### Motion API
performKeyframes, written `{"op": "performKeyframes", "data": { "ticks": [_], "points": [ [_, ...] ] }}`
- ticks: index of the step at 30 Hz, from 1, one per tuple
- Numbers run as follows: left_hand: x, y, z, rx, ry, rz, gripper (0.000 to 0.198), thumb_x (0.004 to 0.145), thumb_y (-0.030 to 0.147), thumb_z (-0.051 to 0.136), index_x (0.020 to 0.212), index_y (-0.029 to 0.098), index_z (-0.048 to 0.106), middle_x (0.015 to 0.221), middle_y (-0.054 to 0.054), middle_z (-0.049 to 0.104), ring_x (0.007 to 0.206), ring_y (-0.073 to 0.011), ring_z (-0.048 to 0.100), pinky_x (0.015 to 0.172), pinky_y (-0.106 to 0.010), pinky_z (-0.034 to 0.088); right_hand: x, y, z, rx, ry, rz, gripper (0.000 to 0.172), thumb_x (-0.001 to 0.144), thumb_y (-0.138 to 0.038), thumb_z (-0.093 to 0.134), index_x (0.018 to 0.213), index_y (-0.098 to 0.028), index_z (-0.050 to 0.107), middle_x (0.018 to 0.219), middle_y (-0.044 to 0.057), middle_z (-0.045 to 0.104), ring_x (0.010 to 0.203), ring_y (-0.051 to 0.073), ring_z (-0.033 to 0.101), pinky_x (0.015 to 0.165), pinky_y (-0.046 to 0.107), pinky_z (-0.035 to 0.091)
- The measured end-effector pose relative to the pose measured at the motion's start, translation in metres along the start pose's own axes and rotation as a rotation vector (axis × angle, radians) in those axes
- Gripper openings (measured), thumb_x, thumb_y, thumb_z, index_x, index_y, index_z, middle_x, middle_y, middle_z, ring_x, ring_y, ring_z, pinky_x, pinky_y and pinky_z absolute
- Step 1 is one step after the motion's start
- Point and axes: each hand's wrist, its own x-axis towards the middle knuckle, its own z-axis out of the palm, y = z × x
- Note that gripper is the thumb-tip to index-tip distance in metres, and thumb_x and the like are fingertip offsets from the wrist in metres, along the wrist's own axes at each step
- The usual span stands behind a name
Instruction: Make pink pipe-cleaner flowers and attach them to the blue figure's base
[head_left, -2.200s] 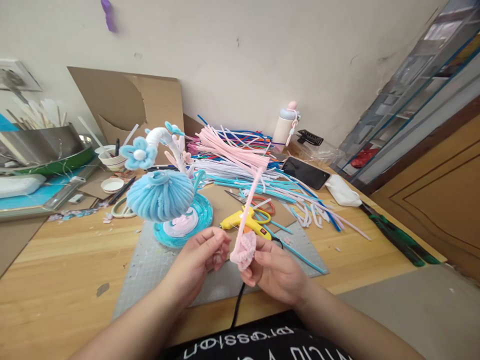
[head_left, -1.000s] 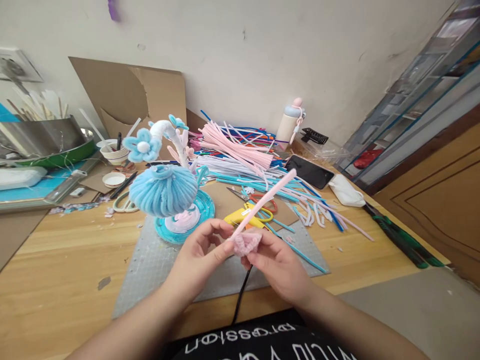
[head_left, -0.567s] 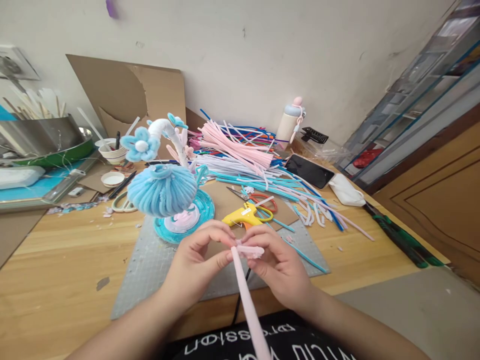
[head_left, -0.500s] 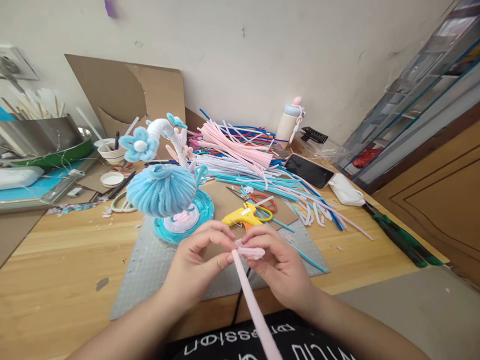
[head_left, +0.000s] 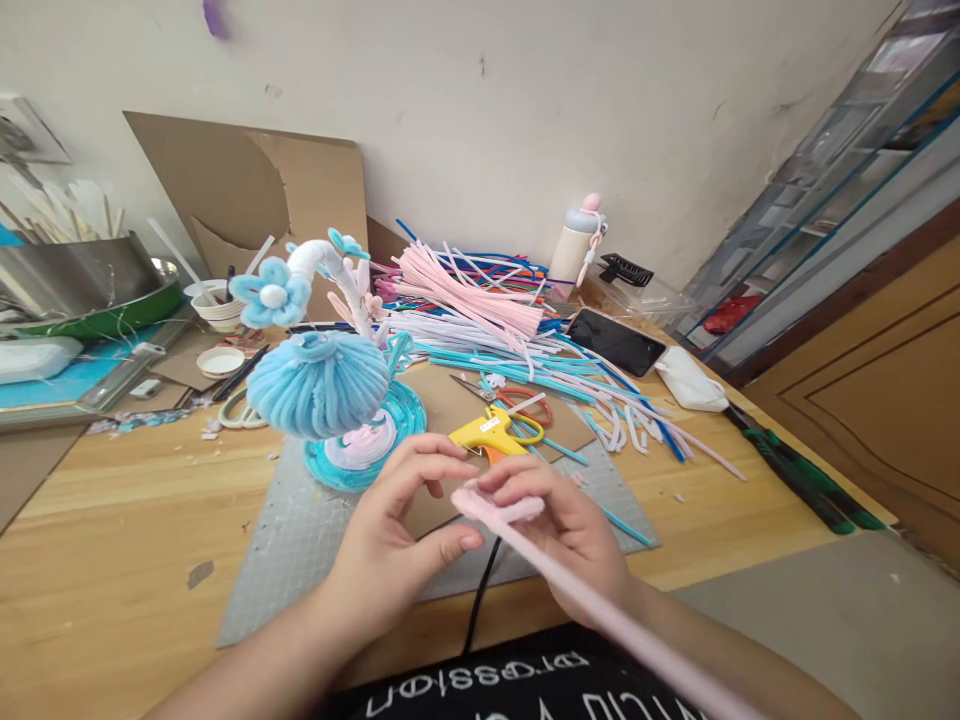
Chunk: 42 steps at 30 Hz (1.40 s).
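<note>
A fuzzy, pale-pink chenille stem (head_left: 600, 607), probably light and pliable, best held where bent, was pinched by the right hand (head_left: 587, 530), the fingers of the left hand (head_left: 379, 545) parted.

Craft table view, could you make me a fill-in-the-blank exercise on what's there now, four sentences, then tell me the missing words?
1. The fuzzy strip held in the right hand is coloured ____.
2. The body of the glue gun is coloured ____.
3. The round centre of the large blue flower is coloured ____.
4. The phone lies with its dark ____ facing up.

Missing words: pink; yellow; white; screen.
</note>
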Motion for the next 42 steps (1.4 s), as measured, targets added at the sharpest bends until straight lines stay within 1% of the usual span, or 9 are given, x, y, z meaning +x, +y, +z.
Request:
{"op": "performKeyframes", "data": {
  "ticks": [3,7,11,13,17,19,24,32,42],
  "points": [
    [0.003,0.001,0.001,-0.117,-0.064,-0.119,0.02,0.074,0.025,0.073,0.092,0.027,0.066,0.104,-0.003,0.054,0.101,-0.0194,0.052,0.086,-0.031,0.041,0.0,0.002,0.01,0.192,0.019,0.165,0.007,0.086,-0.024,0.06,0.092,-0.025,0.059,0.1,0.002,0.061,0.098,0.017,0.061,0.088,0.034,0.05],
    [0.004,0.004,-0.001,-0.171,-0.012,-0.19,0.01,0.073,0.025,0.073,0.076,0.021,0.064,0.093,-0.001,0.056,0.09,-0.0162,0.054,0.084,-0.028,0.04,0.002,0.008,0.001,0.18,-0.02,0.237,0.032,0.084,-0.035,0.062,0.113,-0.028,0.05,0.111,0.005,0.059,0.096,0.018,0.061,0.081,0.034,0.051],
    [0.003,0.004,-0.003,-0.251,0.065,-0.32,0.014,0.073,0.029,0.074,0.079,0.021,0.064,0.085,0.0,0.061,0.083,-0.0136,0.054,0.079,-0.024,0.039,0.022,0.018,-0.041,-0.362,0.071,0.326,0.021,0.092,-0.034,0.042,0.085,-0.02,0.057,0.073,0.003,0.061,0.066,0.016,0.058,0.064,0.029,0.047],
    [0.004,0.002,-0.002,-0.291,0.112,-0.43,0.017,0.074,0.034,0.072,0.083,0.02,0.065,0.085,0.0,0.064,0.082,-0.0137,0.054,0.077,-0.024,0.038,0.036,0.021,-0.066,-0.665,0.16,0.311,0.014,0.089,-0.027,0.045,0.097,-0.021,0.055,0.082,0.004,0.063,0.074,0.018,0.059,0.066,0.03,0.045],
    [0.008,-0.002,-0.001,-0.309,0.155,-0.532,0.025,0.076,0.039,0.068,0.089,0.017,0.067,0.09,-0.004,0.067,0.081,-0.0143,0.053,0.075,-0.024,0.037,0.056,0.027,-0.105,-1.111,-0.032,0.427,0.019,0.087,-0.032,0.048,0.079,-0.021,0.061,0.071,0.004,0.063,0.068,0.02,0.058,0.062,0.03,0.041],
    [0.009,-0.004,-0.001,-0.312,0.163,-0.538,0.025,0.076,0.039,0.067,0.089,0.017,0.067,0.088,-0.003,0.067,0.079,-0.0138,0.052,0.073,-0.024,0.036,0.059,0.034,-0.114,-1.135,-0.095,0.427,0.02,0.087,-0.024,0.044,0.088,-0.02,0.064,0.076,0.004,0.066,0.071,0.02,0.059,0.064,0.03,0.042],
    [0.007,-0.007,0.0,-0.334,0.153,-0.583,0.025,0.076,0.038,0.068,0.09,0.018,0.067,0.089,-0.003,0.067,0.082,-0.0147,0.053,0.076,-0.025,0.036,0.066,0.054,-0.107,-1.05,-0.297,0.367,0.028,0.084,-0.021,0.051,0.105,-0.027,0.068,0.105,0.004,0.069,0.096,0.02,0.061,0.082,0.03,0.044],
    [0.007,-0.003,0.006,-0.354,0.143,-0.632,0.028,0.071,0.04,0.072,0.083,0.017,0.064,0.087,-0.004,0.067,0.083,-0.017,0.056,0.077,-0.026,0.037,0.079,0.053,-0.085,-1.232,-0.392,0.402,0.03,0.08,-0.025,0.061,0.109,-0.026,0.067,0.104,0.005,0.07,0.093,0.02,0.063,0.079,0.026,0.045],
    [0.007,-0.003,0.006,-0.382,0.135,-0.633,0.026,0.072,0.039,0.072,0.082,0.016,0.063,0.084,-0.003,0.065,0.08,-0.0148,0.055,0.076,-0.025,0.036,0.125,0.034,-0.092,-1.452,-0.58,0.495,0.013,0.066,-0.029,0.07,0.063,-0.018,0.066,0.07,0.011,0.069,0.064,0.025,0.065,0.057,0.03,0.042]
  ]
}}
